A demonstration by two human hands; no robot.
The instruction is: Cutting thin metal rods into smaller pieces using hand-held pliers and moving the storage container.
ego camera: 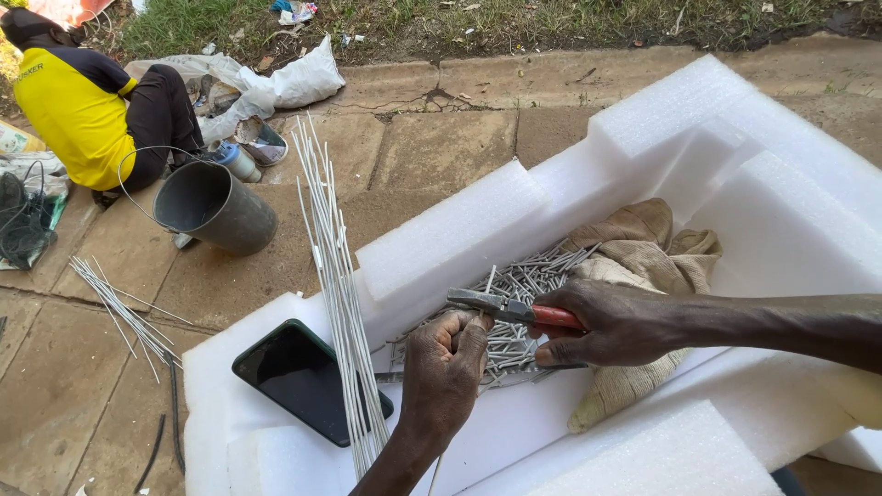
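My right hand (614, 323) grips red-handled pliers (501, 307) whose metal jaws point left and close on a thin wire piece. My left hand (445, 369) is closed around that wire piece (490, 279), holding it upright just below the jaws. Both hands hover over a pile of short cut wire pieces (528, 276) lying in a recess of a large white foam packing block (671, 119). A bundle of long white-grey wires (335, 276) lies across the foam's left side, just left of my left hand.
A dark phone (299, 372) rests on the foam at left. A beige cloth (643, 243) lies under my right hand. On the paving stand a grey metal bucket (213, 207) and more loose wires (119, 308). A person in a yellow shirt (73, 110) sits at top left.
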